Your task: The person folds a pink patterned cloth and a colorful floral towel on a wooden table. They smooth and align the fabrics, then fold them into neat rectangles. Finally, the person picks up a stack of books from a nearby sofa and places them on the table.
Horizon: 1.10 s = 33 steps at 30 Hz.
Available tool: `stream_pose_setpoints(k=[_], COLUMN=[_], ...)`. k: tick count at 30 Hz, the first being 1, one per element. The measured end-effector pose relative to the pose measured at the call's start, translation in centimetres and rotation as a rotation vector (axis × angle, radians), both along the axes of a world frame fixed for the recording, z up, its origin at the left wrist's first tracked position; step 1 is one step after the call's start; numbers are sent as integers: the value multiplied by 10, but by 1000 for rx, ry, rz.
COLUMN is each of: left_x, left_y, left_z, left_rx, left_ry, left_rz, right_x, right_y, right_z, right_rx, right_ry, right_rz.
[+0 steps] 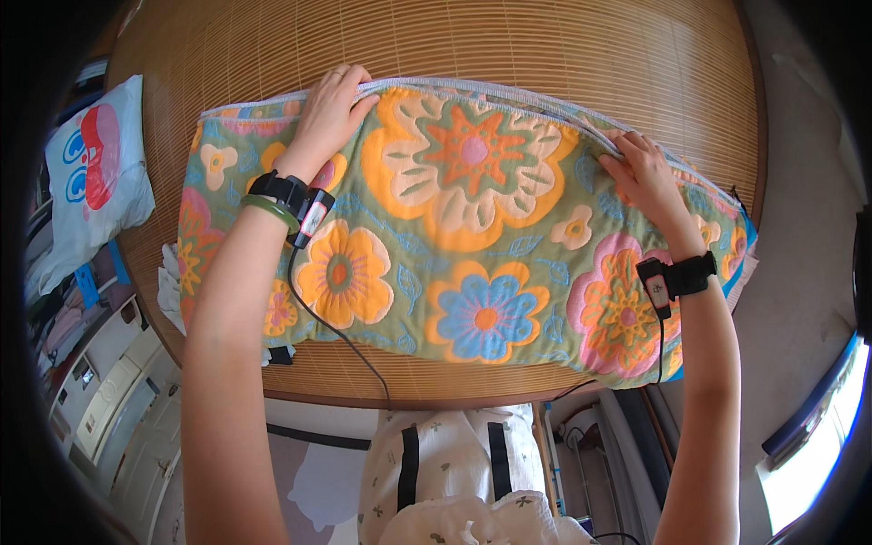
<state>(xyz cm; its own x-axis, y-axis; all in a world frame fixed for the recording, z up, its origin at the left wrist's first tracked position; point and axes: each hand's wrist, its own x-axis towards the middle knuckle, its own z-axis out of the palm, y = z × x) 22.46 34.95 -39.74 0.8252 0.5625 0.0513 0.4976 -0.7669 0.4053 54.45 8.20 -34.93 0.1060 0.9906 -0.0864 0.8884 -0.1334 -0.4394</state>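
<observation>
A folded floral cloth (422, 252), green with large orange, pink and blue flowers and a pale stitched edge, lies across the table before me. My left hand (332, 109) grips its far edge left of the middle, thumb on the near layer and fingers over the edge. On the right part of that same edge, my right hand (639, 169) pinches the hem between thumb and fingers. Between the hands the edges of the layers show slightly apart. Both wrists wear black straps with small cabled devices, and a green bangle (271, 210) circles the left one.
The cloth rests on a slatted bamboo mat (477, 41) covering the table. A white plastic bag (102, 163) with a printed face stands at the left edge. White fabric (170, 286) sticks out from beneath the cloth's left side. Thin black cables run towards me.
</observation>
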Motion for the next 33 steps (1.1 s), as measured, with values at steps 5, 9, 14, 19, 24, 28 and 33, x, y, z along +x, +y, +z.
stream_pose_setpoints(k=[5,9,14,19,24,28,33], left_x=[-11,-13,-16,-54,-116,-154,-175], left_y=[9,13,6,-26,-71,-73,-58], left_z=[1,4,28,92,140,162,204], left_rx=[157,86,46,186,61,-236,-941], left_ry=[99,182,117,-22,148,690,909], left_rz=[-30,-19,20,-188,-274,-259,-343], right_x=[5,6,6,2,-26,-51,-37], right_y=[8,10,5,-12,-58,-85,-73], right_z=[0,-12,0,43,83,124,163], right_rx=[-156,-65,-122,64,-172,-518,-1055], right_ry=[173,131,-38,-169,-19,97,481], right_rz=[-310,-380,-231,37,-21,194,346])
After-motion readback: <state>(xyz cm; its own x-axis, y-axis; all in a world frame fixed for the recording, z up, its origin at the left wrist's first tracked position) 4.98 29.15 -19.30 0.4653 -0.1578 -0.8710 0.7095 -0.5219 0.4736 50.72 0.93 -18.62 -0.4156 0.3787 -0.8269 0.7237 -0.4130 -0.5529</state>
